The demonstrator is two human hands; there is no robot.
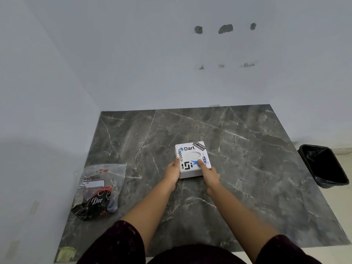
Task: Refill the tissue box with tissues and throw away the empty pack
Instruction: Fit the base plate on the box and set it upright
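Note:
A white square tissue box (191, 154) with stickers and an oval top opening sits near the middle of the dark marble table (247, 168). My left hand (172, 174) grips the box's near-left corner. My right hand (208, 173) grips its near-right side, thumb on the lid. A clear plastic pack (99, 189) with a printed label and dark "Dove" contents lies on the table's left edge, apart from both hands.
A black bin (323, 166) lined with a black bag stands on the floor off the table's right edge. White walls close in the table at the back and on the left. Dark sleeves cover my upper arms.

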